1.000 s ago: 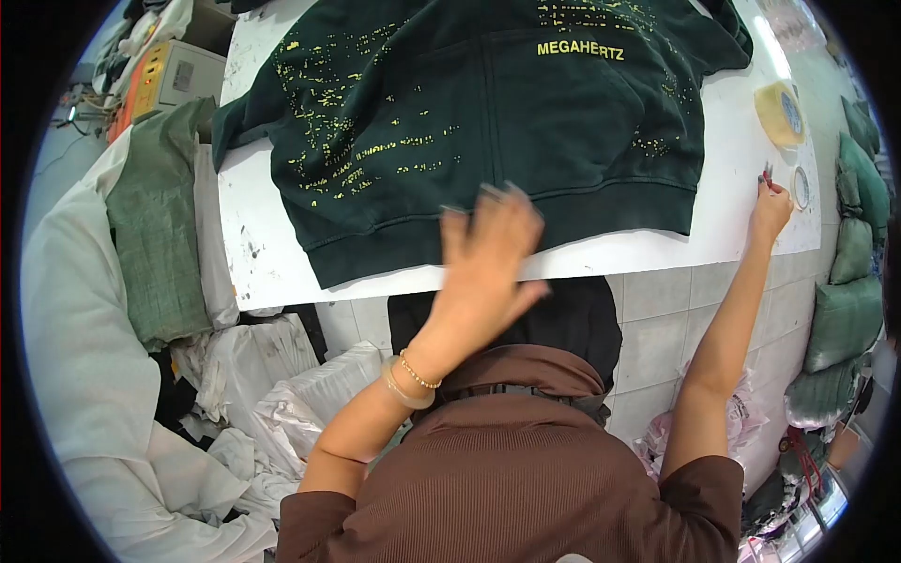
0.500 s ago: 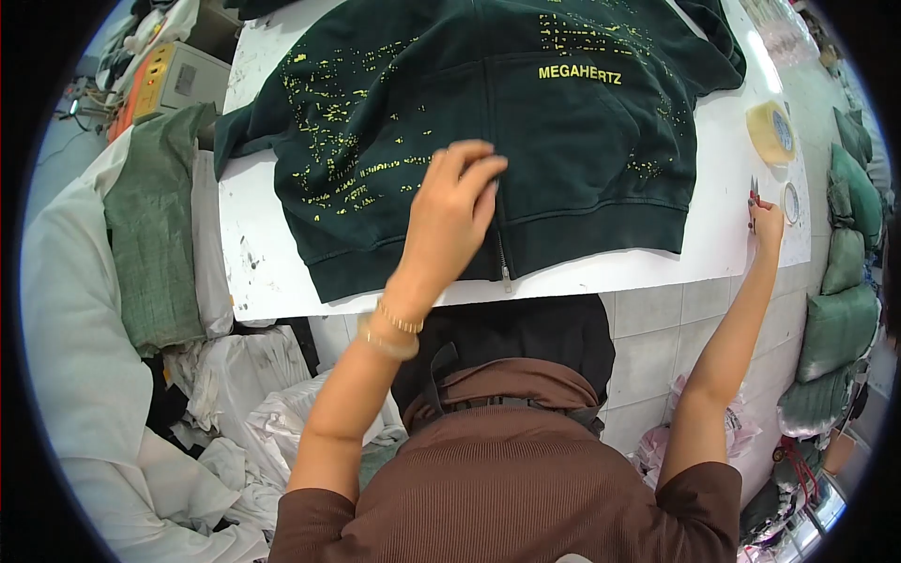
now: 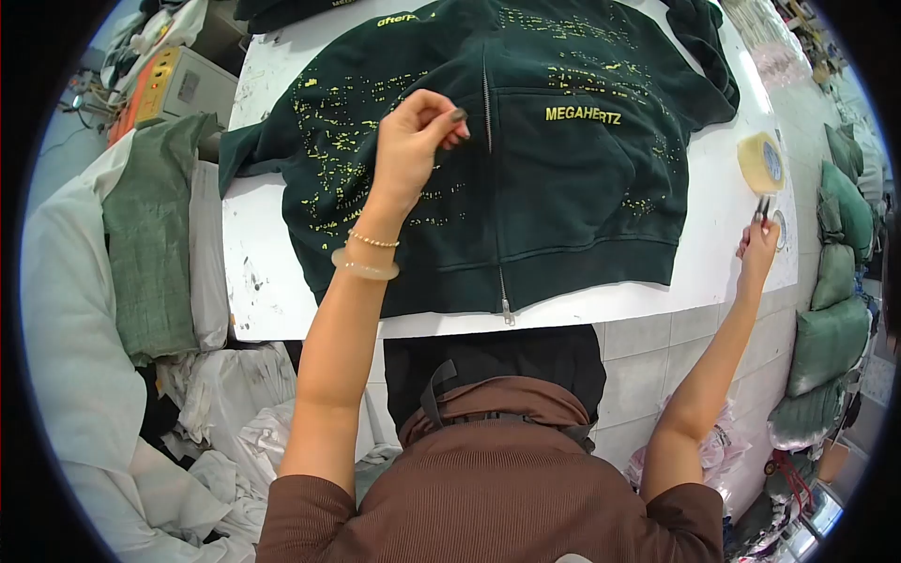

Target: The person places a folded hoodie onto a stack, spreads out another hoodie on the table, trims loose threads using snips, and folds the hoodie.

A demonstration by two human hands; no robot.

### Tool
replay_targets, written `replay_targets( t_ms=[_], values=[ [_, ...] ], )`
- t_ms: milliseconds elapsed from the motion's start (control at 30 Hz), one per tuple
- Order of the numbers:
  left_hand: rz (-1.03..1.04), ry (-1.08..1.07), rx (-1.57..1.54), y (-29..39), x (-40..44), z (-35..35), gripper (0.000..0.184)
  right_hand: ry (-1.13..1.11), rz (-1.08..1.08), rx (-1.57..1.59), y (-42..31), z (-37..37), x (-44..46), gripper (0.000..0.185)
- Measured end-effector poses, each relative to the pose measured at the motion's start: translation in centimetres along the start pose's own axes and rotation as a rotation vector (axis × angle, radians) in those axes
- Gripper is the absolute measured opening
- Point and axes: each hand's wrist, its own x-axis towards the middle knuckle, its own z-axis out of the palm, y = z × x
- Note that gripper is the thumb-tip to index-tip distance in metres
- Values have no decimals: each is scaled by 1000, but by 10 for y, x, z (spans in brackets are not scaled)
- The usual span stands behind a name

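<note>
Green zip-up (image 3: 582,202): one | yellow tape roll (image 3: 756,161): one | left fingers (image 3: 435,128) pinched, contents unclear | right fingers (image 3: 755,238) gripping one metal-tipped tool (image 3: 762,207)

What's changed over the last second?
The left hand has moved from the bottom of the dark green jacket up and to the picture's left, over its front; its fingers, spread before, are now curled. Whether they pinch anything is unclear. The zipper pull, out of sight before, now shows. The right hand stays closed on a small tool near the tape roll.
</note>
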Motion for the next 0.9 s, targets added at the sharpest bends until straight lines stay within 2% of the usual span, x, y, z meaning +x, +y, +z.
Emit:
replay_targets(
  t_ms=[67,133,167,200,233,267,400,467,533,667,900],
  values=[
    [0,68,-180,6,-8,-3,7,-120,-168,110,-49,45,-28,17],
    [15,63,-218,8,-7,1,7,-257,-393,89,-84,83,-52,29],
    [5,58,-290,8,-7,4,7,-257,-542,96,-112,108,-79,27],
    [-7,52,-362,9,-6,7,7,-385,-513,-13,-137,121,-97,21],
    [-18,56,-391,9,-6,8,8,-464,-598,136,-140,142,-105,16],
    [-16,55,-392,9,-5,10,8,-459,-828,-3,-150,156,-113,16],
    [-19,60,-429,13,-3,14,8,-482,-1070,-108,-160,206,-136,14],
    [-13,56,-433,14,-2,14,8,-473,-1084,-77,-155,224,-141,14],
    [-5,53,-424,15,-2,14,8,-489,-977,10,-151,235,-145,14],
    [-11,51,-433,17,-1,15,8,-502,-947,66,-147,241,-148,17],
    [-3,43,-404,13,-1,18,8,-420,-1049,-29,-154,241,-152,15]
  ],
)
